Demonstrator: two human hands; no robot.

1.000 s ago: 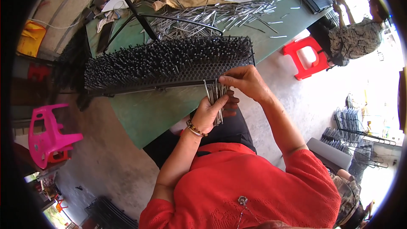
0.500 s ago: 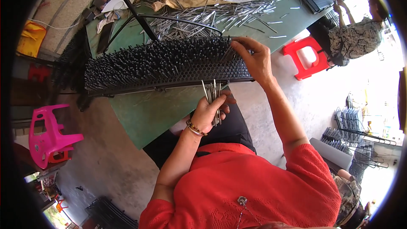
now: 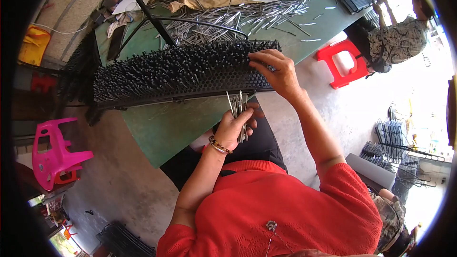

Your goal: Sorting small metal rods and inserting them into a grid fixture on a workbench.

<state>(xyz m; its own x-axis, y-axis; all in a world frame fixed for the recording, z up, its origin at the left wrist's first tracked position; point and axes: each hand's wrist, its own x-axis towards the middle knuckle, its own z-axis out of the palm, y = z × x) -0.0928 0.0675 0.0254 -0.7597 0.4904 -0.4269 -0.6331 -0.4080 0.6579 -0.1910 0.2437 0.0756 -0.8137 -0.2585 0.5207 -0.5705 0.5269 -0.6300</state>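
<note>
A long black perforated rack point(image 3: 200, 83) full of upright metal rods lies across the green table point(image 3: 166, 128). My left hand point(image 3: 235, 126) is closed around a small bundle of thin metal rods point(image 3: 239, 107) just below the rack's near edge. My right hand point(image 3: 276, 69) rests on the right end of the rack, its fingers pinched among the rod tips there. Whether a rod is between those fingers I cannot tell.
Heaps of loose metal rods point(image 3: 233, 14) cover the far side of the table. A pink plastic stool point(image 3: 54, 154) stands at left, a red stool point(image 3: 345, 62) at right. Another person point(image 3: 397, 38) sits at far right. Wire racks point(image 3: 395, 138) lie on the floor.
My right hand has left the bundle in my left hand, gone up to the rack's right end and settled among the rods. The left hand has stayed in place.
</note>
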